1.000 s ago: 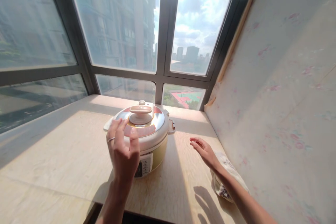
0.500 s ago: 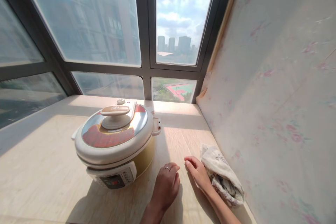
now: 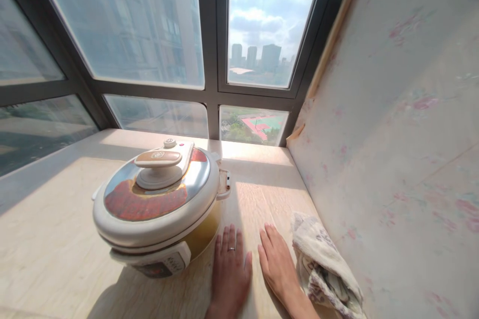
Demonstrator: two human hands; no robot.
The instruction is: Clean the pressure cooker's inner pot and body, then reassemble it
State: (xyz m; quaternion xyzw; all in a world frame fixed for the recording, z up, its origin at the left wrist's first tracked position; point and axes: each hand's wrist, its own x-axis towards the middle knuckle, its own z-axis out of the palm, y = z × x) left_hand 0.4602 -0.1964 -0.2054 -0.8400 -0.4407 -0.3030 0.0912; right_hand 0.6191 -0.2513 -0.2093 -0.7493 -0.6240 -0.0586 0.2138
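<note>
My left hand [image 3: 229,271] lies flat on the wooden counter [image 3: 56,239], palm down, fingers stretched out, a ring on one finger. It rests just right of an electric pressure cooker [image 3: 159,204] with a closed lid and a handle on top. My right hand [image 3: 277,264] lies flat beside the left one, fingers extended, holding nothing. A crumpled patterned cloth [image 3: 325,269] sits just right of my right hand, against the wall.
Large windows [image 3: 149,35] with dark frames run along the back of the counter. A wall [image 3: 392,134] covered in pale flowered paper stands at the right. Sunlight falls across the countertop.
My left hand dropped from the cooker lid to the counter, then both hands flattened out side by side. The view has come closer to the cooker.
</note>
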